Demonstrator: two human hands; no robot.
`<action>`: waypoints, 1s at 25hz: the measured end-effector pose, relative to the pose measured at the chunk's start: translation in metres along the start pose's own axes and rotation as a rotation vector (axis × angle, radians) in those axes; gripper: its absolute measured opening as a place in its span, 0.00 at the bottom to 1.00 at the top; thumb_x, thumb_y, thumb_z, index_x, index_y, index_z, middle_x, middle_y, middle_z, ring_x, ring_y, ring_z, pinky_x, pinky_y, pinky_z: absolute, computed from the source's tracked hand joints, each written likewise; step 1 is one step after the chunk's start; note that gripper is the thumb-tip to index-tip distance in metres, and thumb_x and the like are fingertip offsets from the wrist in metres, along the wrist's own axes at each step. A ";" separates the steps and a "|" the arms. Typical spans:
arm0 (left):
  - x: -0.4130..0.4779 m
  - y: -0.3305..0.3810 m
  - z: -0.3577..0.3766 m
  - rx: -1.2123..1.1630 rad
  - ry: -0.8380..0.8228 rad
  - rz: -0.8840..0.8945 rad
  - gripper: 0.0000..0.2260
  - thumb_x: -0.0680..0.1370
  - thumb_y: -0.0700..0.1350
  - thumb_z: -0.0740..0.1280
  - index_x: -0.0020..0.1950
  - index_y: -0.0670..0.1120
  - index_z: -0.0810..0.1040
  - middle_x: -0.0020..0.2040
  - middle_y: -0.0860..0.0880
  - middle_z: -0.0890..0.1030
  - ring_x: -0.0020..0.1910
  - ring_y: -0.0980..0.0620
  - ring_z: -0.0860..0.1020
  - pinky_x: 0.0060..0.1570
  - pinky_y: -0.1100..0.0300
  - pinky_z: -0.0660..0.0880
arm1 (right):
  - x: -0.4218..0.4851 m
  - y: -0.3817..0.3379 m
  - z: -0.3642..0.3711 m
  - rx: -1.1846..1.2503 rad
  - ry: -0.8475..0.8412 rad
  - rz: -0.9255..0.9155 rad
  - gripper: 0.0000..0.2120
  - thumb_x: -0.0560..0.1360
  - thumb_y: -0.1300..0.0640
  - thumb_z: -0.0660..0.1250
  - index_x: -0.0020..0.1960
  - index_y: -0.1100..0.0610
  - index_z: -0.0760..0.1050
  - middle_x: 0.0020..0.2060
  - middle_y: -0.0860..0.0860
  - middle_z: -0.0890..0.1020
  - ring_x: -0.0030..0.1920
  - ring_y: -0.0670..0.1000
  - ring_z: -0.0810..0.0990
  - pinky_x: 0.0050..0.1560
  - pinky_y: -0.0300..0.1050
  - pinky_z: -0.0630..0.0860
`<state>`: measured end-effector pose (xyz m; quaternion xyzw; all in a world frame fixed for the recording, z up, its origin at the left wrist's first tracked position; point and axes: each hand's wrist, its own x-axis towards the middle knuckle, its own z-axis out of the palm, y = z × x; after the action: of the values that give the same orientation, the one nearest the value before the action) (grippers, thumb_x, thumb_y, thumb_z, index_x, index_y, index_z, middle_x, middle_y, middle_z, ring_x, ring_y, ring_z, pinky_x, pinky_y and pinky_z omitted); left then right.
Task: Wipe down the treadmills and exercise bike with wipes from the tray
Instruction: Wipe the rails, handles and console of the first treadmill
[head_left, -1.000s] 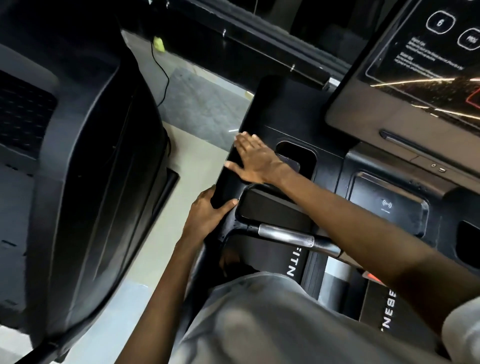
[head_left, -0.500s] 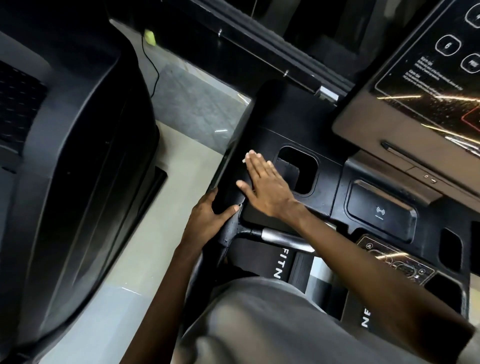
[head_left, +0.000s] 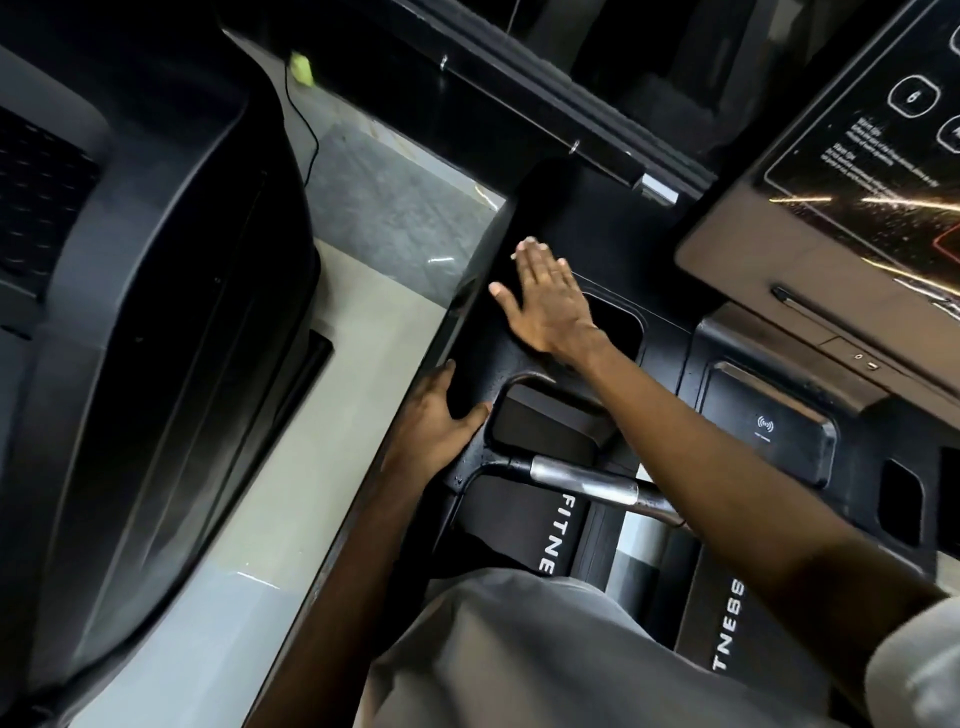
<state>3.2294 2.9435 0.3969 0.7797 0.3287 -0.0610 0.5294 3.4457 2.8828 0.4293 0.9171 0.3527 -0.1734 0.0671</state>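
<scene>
While the person stood at the black plastic treadmill console (head_left: 582, 218), which filled the centre of the head view, the right hand (head_left: 548, 306) lay flat on its top left part. Fingers were straight and together, thumb spread to the left, palm pressing the surface, grasping nothing. Whether a wipe was under the palm could not be told. That hand partly covered the left rim of a rounded rectangular cup recess (head_left: 621, 325). The left hand (head_left: 434, 415) gripped the console's left edge, thumb on top and fingers curled over the side. A silver metal handlebar (head_left: 582, 478) ran below both hands, and the right forearm crossed it. Right of the recess sat a dark wireless charging pad (head_left: 769, 431). Above it was a glossy tilted display panel (head_left: 857, 171) with white print. A second dark grey treadmill housing (head_left: 156, 312) filled the left side, well apart, with pale floor (head_left: 363, 374) between. Grey clothing (head_left: 519, 654) filled the bottom.
</scene>
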 end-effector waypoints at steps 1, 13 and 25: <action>0.004 0.006 0.001 0.017 -0.007 0.010 0.36 0.78 0.57 0.70 0.81 0.49 0.59 0.79 0.47 0.64 0.77 0.48 0.63 0.75 0.56 0.62 | -0.004 0.006 0.002 0.060 0.048 0.064 0.38 0.82 0.35 0.43 0.82 0.60 0.43 0.81 0.54 0.45 0.81 0.53 0.42 0.80 0.51 0.40; 0.031 0.047 0.028 0.302 0.089 0.263 0.27 0.79 0.55 0.69 0.78 0.53 0.68 0.80 0.47 0.63 0.77 0.44 0.62 0.74 0.53 0.61 | -0.071 0.045 0.035 0.643 0.341 0.274 0.14 0.80 0.61 0.60 0.59 0.58 0.82 0.57 0.55 0.82 0.57 0.53 0.82 0.58 0.33 0.71; 0.032 0.047 0.029 0.306 0.107 0.213 0.27 0.77 0.59 0.71 0.75 0.60 0.70 0.79 0.54 0.65 0.76 0.49 0.62 0.70 0.50 0.69 | -0.062 0.095 0.001 0.621 -0.054 0.089 0.06 0.77 0.55 0.71 0.47 0.54 0.87 0.44 0.50 0.87 0.47 0.47 0.84 0.57 0.44 0.78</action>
<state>3.2884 2.9217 0.4072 0.8837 0.2591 -0.0124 0.3897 3.4663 2.7729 0.4508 0.9034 0.2403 -0.2939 -0.1994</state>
